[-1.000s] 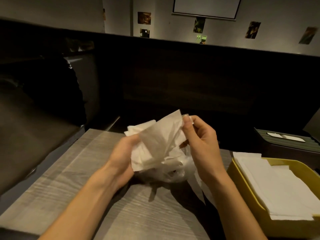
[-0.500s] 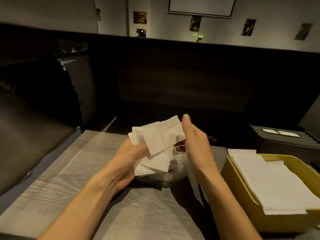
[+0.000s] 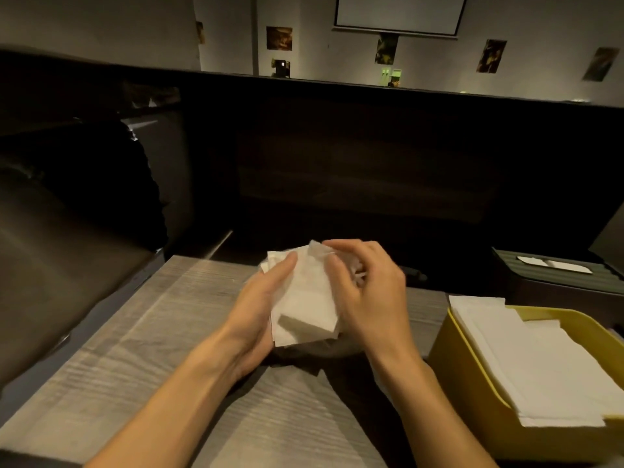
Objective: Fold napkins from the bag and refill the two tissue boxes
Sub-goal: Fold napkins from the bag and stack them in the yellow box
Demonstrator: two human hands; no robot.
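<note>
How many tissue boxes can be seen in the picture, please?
2. The yellow box stands open at the near right of the table, filled with white napkins. The dark box stands behind it, at the far right. Others may be out of view.

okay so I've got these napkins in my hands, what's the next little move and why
Probably square the napkins up, then carry them right to the yellow box. Your left hand holds the bunch, your right hand pinches its top, the edges look uneven, and the box is open, holding flat napkins.
</note>
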